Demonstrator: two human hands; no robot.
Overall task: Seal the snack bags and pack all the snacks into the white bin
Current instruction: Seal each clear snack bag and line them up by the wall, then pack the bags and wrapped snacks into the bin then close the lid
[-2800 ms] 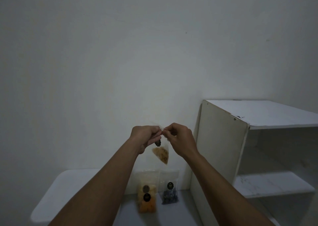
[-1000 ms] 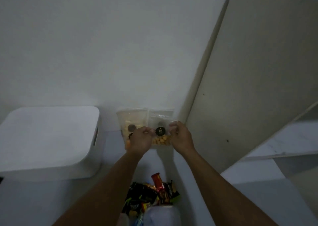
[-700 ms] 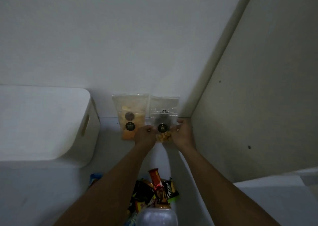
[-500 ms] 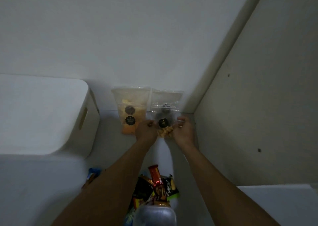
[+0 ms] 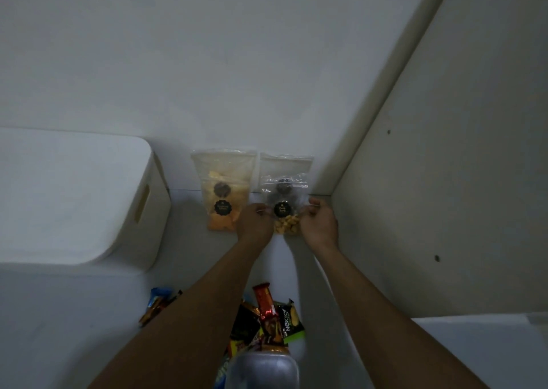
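L hand [image 5: 255,222] & R hand [image 5: 319,225]: each grip pinches clear plastic bag of yellow puffs [image 5: 284,227]; label unreadable. White rounded bin [image 5: 74,196], 9 o'clock, cut off at frame edge.

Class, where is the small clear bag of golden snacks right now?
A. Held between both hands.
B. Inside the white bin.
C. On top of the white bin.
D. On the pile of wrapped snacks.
A: the left hand and the right hand each pinch a side of the small clear bag, away from the white bin.
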